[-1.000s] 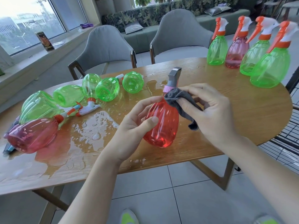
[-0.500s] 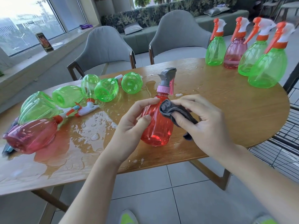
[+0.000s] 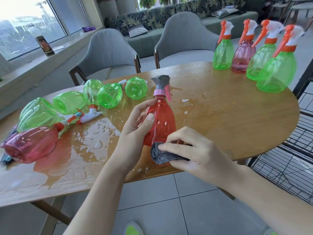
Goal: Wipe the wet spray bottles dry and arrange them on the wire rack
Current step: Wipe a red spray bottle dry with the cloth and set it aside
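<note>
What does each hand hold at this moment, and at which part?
The left hand grips the red spray bottle around its upper body, below the pink collar. The right hand pinches a bunched grey cloth against the bottle's base.

My right hand point(image 3: 189, 150) and the crumpled grey cloth point(image 3: 162, 156) it pinches cover the base of the upright red plastic spray bottle point(image 3: 160, 121), so I cannot tell whether that base touches the oval wooden table point(image 3: 228, 119). My left hand point(image 3: 135, 128) hides the bottle's left side. The black wire rack point(image 3: 288, 158) is cut off by the right edge. At the left edge, something dark under the lying pink plastic bottle point(image 3: 30, 145) is mostly hidden and I cannot make it out. The trigger heads of the four standing bottles point(image 3: 254, 53) are blurred. The label on the dark can point(image 3: 44, 45) on the sill is too small to read.
</note>
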`<action>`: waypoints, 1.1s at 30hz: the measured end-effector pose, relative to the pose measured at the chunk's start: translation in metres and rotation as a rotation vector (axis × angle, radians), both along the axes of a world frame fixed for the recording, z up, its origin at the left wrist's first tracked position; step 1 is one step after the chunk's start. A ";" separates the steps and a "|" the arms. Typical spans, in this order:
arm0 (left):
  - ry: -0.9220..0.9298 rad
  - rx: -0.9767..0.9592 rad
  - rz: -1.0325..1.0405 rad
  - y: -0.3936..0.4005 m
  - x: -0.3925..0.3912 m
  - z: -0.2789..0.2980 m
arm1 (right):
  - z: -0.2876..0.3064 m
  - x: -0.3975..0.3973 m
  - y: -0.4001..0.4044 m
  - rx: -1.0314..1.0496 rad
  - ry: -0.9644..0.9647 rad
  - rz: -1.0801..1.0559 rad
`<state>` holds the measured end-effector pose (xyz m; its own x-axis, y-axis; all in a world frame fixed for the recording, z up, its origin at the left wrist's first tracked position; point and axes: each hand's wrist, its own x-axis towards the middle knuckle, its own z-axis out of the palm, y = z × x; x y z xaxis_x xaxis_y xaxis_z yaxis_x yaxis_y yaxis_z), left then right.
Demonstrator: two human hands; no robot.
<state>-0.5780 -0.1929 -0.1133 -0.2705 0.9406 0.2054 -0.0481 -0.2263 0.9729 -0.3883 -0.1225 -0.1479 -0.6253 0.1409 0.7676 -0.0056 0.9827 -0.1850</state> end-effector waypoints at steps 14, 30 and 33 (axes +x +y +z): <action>0.128 0.014 -0.102 -0.006 -0.014 -0.004 | 0.032 -0.005 0.025 -0.130 0.333 -0.242; 0.126 0.003 -0.076 -0.004 -0.011 -0.003 | 0.025 -0.003 0.022 -0.290 0.316 -0.209; 0.124 0.010 -0.077 -0.004 -0.009 -0.004 | 0.025 -0.005 0.020 -0.342 0.317 -0.191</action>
<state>-0.5875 -0.1965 -0.1170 -0.1694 0.9554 0.2419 0.0543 -0.2361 0.9702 -0.3930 -0.1027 -0.1233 -0.3075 0.5067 0.8054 0.0608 0.8552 -0.5148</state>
